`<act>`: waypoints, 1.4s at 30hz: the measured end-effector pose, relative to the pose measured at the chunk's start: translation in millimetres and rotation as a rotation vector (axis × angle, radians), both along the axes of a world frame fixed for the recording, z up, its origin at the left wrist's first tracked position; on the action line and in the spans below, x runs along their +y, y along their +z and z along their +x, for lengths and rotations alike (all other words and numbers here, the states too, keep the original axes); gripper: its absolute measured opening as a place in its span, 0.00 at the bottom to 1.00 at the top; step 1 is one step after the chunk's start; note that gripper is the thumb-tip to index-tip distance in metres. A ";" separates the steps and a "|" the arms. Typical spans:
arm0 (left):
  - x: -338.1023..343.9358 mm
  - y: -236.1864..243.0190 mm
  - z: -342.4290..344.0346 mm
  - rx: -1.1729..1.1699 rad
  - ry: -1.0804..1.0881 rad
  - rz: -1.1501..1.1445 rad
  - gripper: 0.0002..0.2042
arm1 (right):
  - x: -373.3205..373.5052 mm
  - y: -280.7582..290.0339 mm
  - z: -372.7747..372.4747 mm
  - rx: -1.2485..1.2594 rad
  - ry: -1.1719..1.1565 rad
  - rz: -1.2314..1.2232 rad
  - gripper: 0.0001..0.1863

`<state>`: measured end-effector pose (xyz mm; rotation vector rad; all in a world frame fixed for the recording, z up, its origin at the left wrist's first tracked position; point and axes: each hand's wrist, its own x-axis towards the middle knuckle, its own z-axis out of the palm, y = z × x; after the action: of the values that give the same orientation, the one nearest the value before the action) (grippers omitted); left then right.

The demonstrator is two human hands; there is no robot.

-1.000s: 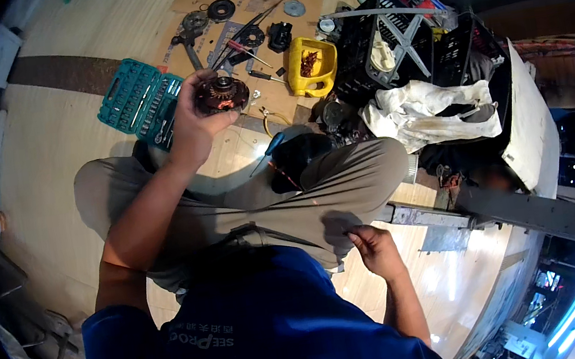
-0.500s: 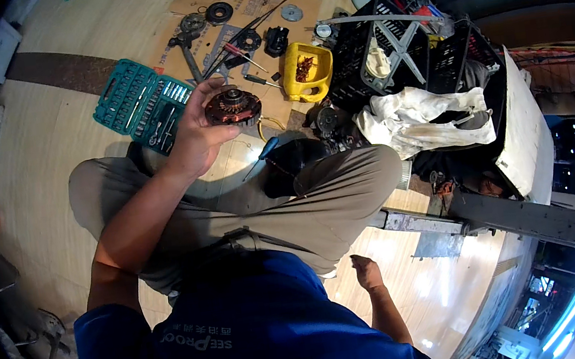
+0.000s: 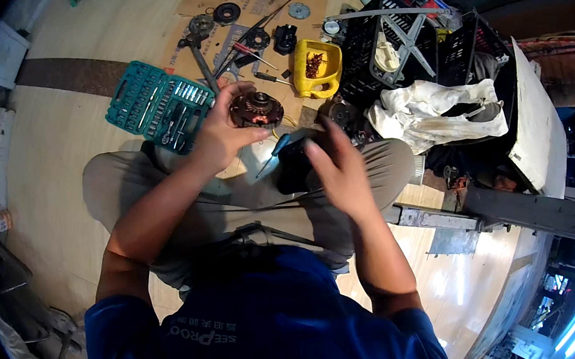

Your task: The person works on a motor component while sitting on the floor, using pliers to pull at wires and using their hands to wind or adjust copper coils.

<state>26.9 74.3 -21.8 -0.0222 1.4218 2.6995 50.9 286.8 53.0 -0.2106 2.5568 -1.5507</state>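
My left hand grips a round, dark motor part with copper windings and a stepped hub on top. Its thumb lies along the near side and the fingers along the far side. To the right, above my right thigh, my right hand is raised with thumb and fingers apart, slightly blurred and holding nothing. Between the hands, lower down, lies a screwdriver with a blue handle. A dark metal housing rests just beyond my right hand.
A green socket set case lies open at left. Screwdrivers, a hammer and motor parts cover a cardboard sheet. Right of it are a cut yellow jug with small reddish pieces, black crates and a white cloth.
My right hand has come up and forward from beside my right hip to near the motor part. My left hand still holds that part. The whole view has shifted slightly.
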 end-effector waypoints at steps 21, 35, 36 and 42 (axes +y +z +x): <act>-7.3 -6.8 1.6 -0.177 -0.448 0.571 0.17 | -17.4 -40.6 -62.8 -1.007 -0.063 -0.850 0.13; -0.1 -27.3 6.8 -0.268 -0.336 0.533 0.16 | -41.3 -34.1 -35.8 -0.945 -0.176 -0.685 0.26; 1.2 -24.9 8.5 -0.276 -0.335 0.528 0.16 | -42.8 -33.5 -30.5 -0.915 -0.209 -0.742 0.26; 11.9 -9.5 16.7 -0.196 -0.183 0.453 0.15 | -54.6 -36.0 3.4 -0.605 -0.256 -0.600 0.25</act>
<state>43.5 86.2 -31.3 -0.1153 0.7045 2.7067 54.3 232.2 17.0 0.4741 1.6673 -2.0420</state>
